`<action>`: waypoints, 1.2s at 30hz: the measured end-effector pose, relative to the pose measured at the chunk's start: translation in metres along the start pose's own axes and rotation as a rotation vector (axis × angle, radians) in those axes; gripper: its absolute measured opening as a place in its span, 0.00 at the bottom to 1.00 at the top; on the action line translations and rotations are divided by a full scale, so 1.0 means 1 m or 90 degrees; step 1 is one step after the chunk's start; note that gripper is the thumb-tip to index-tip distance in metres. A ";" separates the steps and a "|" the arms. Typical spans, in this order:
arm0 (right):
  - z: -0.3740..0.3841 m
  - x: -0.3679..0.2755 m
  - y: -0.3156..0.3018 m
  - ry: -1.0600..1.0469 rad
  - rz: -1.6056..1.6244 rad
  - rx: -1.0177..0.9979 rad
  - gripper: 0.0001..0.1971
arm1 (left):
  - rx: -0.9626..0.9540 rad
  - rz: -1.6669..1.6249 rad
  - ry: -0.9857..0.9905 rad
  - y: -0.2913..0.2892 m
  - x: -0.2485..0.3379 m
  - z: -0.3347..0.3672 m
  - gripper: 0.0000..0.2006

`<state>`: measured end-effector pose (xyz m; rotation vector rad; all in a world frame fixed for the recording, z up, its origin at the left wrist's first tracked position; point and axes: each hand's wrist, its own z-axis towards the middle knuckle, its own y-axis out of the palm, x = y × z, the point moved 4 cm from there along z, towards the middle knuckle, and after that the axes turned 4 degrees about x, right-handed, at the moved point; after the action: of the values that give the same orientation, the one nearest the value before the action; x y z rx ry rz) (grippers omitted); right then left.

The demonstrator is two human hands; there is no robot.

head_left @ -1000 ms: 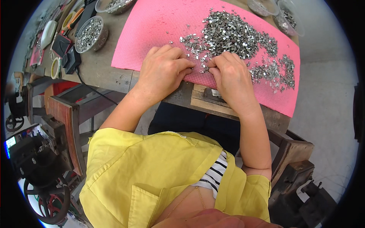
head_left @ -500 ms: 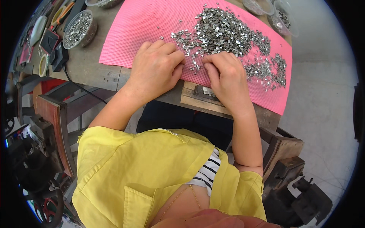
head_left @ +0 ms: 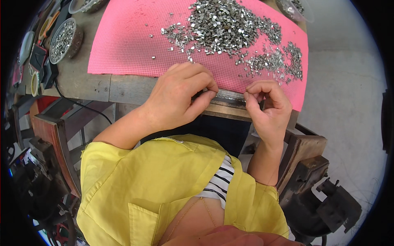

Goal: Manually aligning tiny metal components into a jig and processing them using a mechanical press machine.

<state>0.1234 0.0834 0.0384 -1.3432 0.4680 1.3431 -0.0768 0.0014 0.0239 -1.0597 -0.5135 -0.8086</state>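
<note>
Left hand (head_left: 176, 93) and right hand (head_left: 271, 108) are holding fingers curled; cannot tell if gripping anything. Small silvery metal pieces (head_left: 221, 26) are lying heaped at 12 o'clock on pink rectangular textured mat (head_left: 131, 45), probably limiting scatter, over grey-brown wooden table (head_left: 129, 89).

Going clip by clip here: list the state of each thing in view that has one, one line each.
Left hand: fingers curled, thumb and index tips close together; grip unclear.
Right hand: fingers curled; grip unclear.
Pink mat: spread on the table, partly covered.
Large metal heap: loose, piled on the mat.
Smaller metal pieces: scattered right of the heap.
Left-side clear bowl: open, holding metal pieces.
</note>
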 end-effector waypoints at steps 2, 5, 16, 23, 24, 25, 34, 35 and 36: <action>-0.006 0.006 -0.003 0.040 0.007 0.013 0.09 | 0.001 0.001 0.006 0.005 0.002 0.001 0.06; -0.009 0.006 -0.007 0.033 0.013 0.037 0.09 | -0.014 0.038 0.011 0.009 0.004 0.001 0.07; -0.021 0.002 -0.023 -0.075 0.092 0.033 0.09 | 0.010 0.099 0.039 0.012 0.012 0.001 0.07; -0.019 -0.005 -0.023 -0.113 -0.006 0.052 0.08 | -0.022 0.173 0.066 0.012 0.017 -0.001 0.10; -0.020 -0.004 -0.021 -0.095 0.001 0.058 0.09 | -0.013 0.188 0.076 0.012 0.019 -0.001 0.10; -0.021 -0.003 -0.020 -0.077 0.009 0.063 0.10 | -0.004 0.203 0.085 0.012 0.020 -0.002 0.10; -0.022 -0.010 -0.005 -0.111 -0.028 0.036 0.09 | 0.051 0.056 -0.043 -0.011 0.006 0.001 0.10; -0.022 -0.011 -0.002 -0.110 -0.027 0.036 0.09 | 0.050 0.056 -0.043 -0.015 -0.001 0.000 0.10; -0.022 -0.011 0.002 -0.118 -0.032 0.034 0.09 | 0.107 0.118 -0.033 -0.022 -0.008 0.000 0.09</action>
<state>0.1283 0.0595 0.0413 -1.1677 0.3388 1.3884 -0.0996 -0.0014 0.0306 -0.9588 -0.5099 -0.5663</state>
